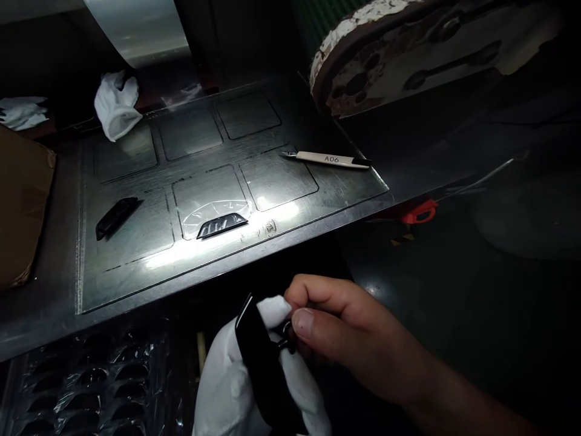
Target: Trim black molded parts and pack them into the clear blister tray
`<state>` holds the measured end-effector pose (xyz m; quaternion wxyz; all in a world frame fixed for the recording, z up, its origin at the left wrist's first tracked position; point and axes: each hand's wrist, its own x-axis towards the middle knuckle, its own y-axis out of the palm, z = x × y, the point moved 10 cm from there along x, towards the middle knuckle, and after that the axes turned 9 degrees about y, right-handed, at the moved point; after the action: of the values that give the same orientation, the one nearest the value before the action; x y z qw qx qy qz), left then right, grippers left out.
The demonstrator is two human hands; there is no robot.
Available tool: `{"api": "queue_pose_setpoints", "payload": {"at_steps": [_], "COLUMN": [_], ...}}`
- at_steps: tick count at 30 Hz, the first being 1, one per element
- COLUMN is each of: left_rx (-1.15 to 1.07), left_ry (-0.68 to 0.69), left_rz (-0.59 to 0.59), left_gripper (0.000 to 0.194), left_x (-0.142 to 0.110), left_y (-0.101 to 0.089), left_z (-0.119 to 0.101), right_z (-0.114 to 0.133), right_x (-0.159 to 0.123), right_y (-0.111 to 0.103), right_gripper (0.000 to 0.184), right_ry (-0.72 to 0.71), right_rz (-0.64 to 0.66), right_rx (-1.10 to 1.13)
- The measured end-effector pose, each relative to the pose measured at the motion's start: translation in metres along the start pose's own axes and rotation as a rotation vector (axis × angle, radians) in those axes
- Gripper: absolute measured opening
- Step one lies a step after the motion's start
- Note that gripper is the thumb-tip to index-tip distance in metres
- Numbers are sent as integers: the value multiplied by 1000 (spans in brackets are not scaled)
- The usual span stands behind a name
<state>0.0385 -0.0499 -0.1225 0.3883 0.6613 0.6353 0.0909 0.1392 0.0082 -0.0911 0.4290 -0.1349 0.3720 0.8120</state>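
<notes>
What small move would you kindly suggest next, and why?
I'd probably have the right hand secure a gentle pinch on the small black stub, since its thumb is right there while the gloved left hand holds the black part.

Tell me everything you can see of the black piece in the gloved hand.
The black piece is dark and glossy, perhaps plastic, with a light-catching upper-left edge. It stands tilted below the near edge of the metal table, gripped by the gloved left hand. The bare right hand is close beside it; its lower end reaches the picture's bottom.
</notes>
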Motion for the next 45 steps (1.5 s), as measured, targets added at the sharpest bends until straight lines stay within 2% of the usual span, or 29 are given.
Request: {"api": "queue_pose_setpoints", "payload": {"at_steps": [5,8,10,14,19,21,26,28,32,34,40,45], "left_rx": [61,236,438,661,952,953,989,1020,1043,1018,1030,1052], "left_ry": [54,91,188,357,427,424,402,390,335,296,304,324], "left_rz": [-31,-148,-245,-363,-559,-553,-401,-435,-659,-711,-645,-578], "left_gripper": [61,59,54,59,50,51,69,63,44,42,40,29], "left_x": [10,17,20,22,12,11,19,18,5,1,2,-1], "left_y": [9,3,-1,10,20,20,23,22,9,0,-22,-26], "left_z": [-16,-34,-54,-82,-112,-114,-104,-106,-122,-126,-119,-113], "right_z": [1,1,0,-1,-2,-4,-5,-5,-5,-4,-2,0], "right_x": [-2,-2,-1,1,2,3,4,5,5,5,7,6], "right_y": [-6,-13,-17,-16,-15,-17,-17,-17,-18,-17,-12,-7], "right_gripper": [28,32,35,31,28,29,27,26,24,23,24,24], "right_ry": [-49,-56,-42,-36,-50,-47,-54,-59,-54,-66,-95,-123], "right_rz": [-15,-67,-96,-92,-82,-90,-78,-73,-65,-54,-5,24], "right_rx": [40,-32,-84,-127,-122,-114,-83,-81,-58,-37,23,24]}}
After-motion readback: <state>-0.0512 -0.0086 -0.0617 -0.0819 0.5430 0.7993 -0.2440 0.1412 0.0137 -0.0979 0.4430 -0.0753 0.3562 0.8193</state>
